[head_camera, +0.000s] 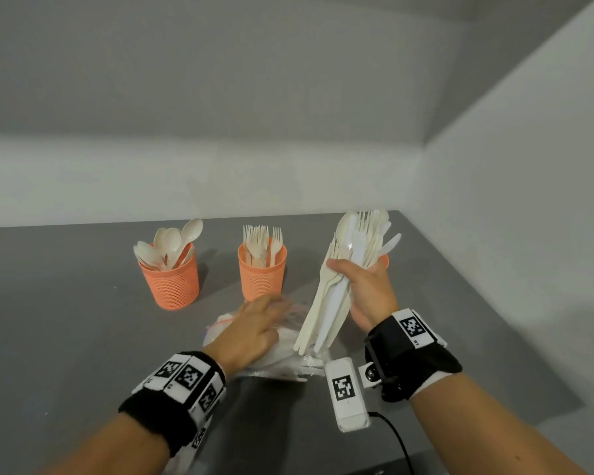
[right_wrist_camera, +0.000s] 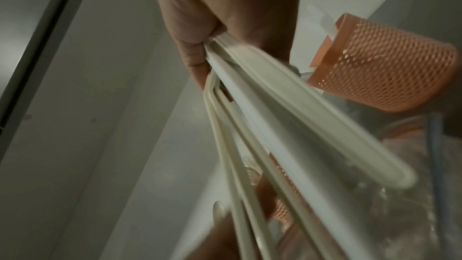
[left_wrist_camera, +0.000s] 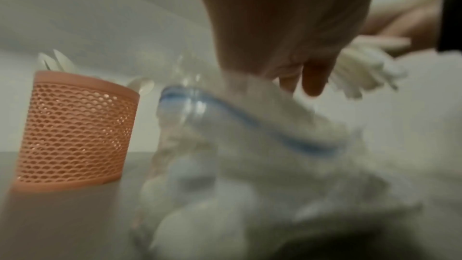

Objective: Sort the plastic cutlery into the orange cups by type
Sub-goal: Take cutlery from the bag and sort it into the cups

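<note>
Three orange mesh cups stand in a row on the grey table. The left cup (head_camera: pixel 172 282) holds spoons, and the middle cup (head_camera: pixel 261 275) holds forks. The third cup (head_camera: pixel 385 260) is mostly hidden behind my right hand (head_camera: pixel 357 274). That hand grips a mixed bundle of white cutlery (head_camera: pixel 354 241), heads up and handles fanned downward (right_wrist_camera: pixel 287 116). My left hand (head_camera: pixel 258 320) rests with spread fingers on a clear zip bag (head_camera: pixel 288 361) that still has cutlery inside. In the blurred left wrist view, the fingers (left_wrist_camera: pixel 312 78) press into the bag (left_wrist_camera: pixel 250 126) beside the spoon cup (left_wrist_camera: pixel 75 126).
A white tagged box (head_camera: pixel 347 392) with a black cable lies near the front edge, below my right wrist. Grey walls close the table at the back and on the right. Bare table surface (head_camera: pixel 66 320) stretches left of the cups.
</note>
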